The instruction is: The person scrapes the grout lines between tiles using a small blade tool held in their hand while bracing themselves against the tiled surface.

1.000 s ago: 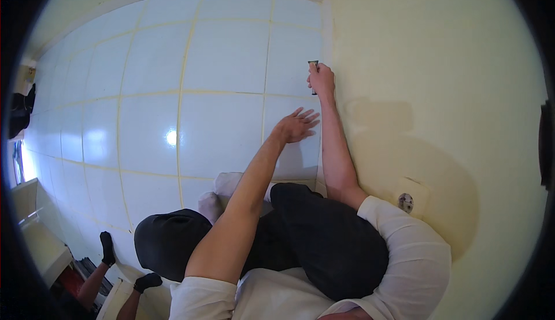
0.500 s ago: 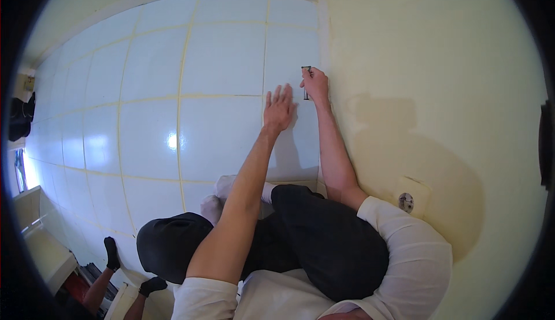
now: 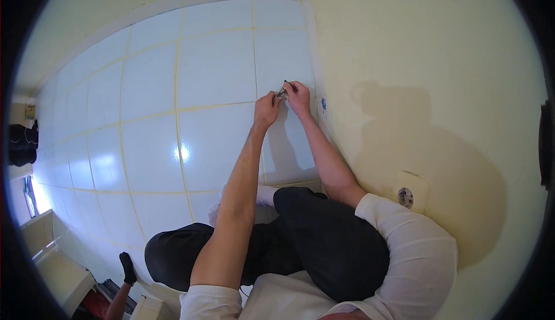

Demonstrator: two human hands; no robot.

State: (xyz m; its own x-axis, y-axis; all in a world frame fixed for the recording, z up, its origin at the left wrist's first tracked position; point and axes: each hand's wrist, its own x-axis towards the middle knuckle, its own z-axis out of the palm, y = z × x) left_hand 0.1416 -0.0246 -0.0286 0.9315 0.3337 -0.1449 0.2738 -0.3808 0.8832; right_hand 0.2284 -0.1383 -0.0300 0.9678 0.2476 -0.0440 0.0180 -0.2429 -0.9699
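Both hands meet over the pale tiled floor, close to the foot of the right wall. Between them is a small dark T-shaped tool with a thin, metallic-looking shaft, tilted and partly covered by fingers. My right hand grips it from the right with bent fingers. From the left, my left hand closes its thumb and fingers on the tool's lower end. The exact kind of tool is too small to make out. Yellowish grout lines run between the tiles, some of them darker near my hands.
A cream wall rises at the right, with a round socket in it. A blue mark shows low beside my right wrist. Another person's black-socked foot rests at lower left, by white furniture. A black object stands far left.
My left hand has come off the floor, where it lay spread, and closed on the tool. My right hand has brought the tool leftward and nearer. The view has shifted slightly.
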